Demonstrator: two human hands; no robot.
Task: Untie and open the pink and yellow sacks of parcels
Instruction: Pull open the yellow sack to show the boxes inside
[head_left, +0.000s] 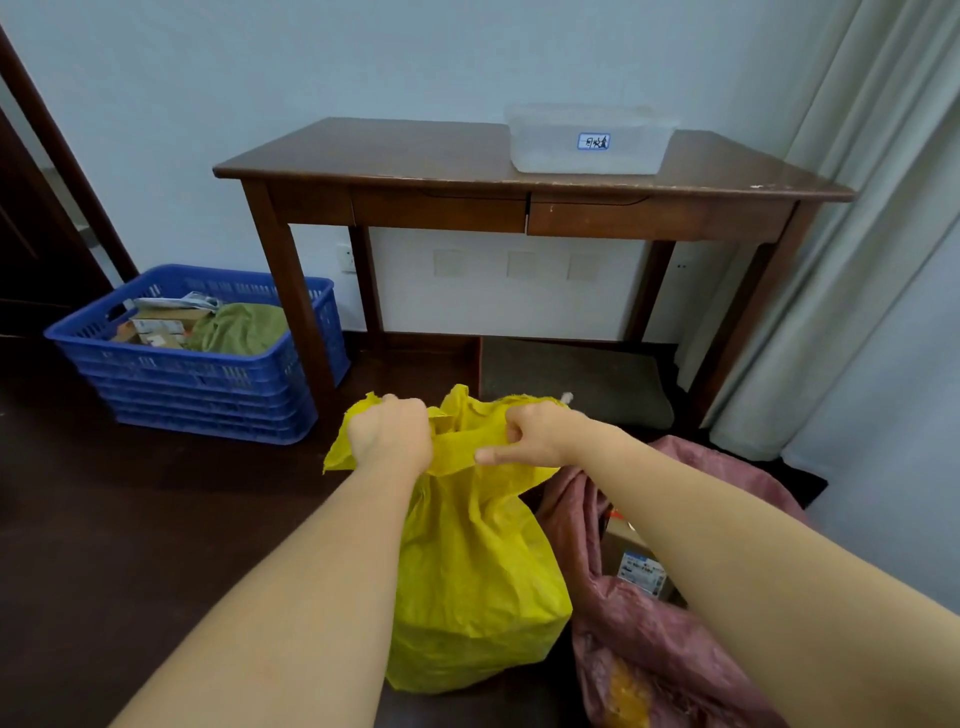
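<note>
A yellow woven sack stands upright on the dark floor in front of me. My left hand grips the left side of its gathered mouth. My right hand pinches the right side of the same mouth, thumb pointing left. The fabric is stretched between both hands. To the right lies a pink sack, its mouth spread open, with a cardboard parcel bearing a blue label showing inside. My right forearm covers part of the pink sack.
A brown wooden desk stands against the wall ahead, with a clear plastic box on top. A blue plastic crate with parcels and a green bag sits on the floor at left. A grey mat lies under the desk; curtains hang at right.
</note>
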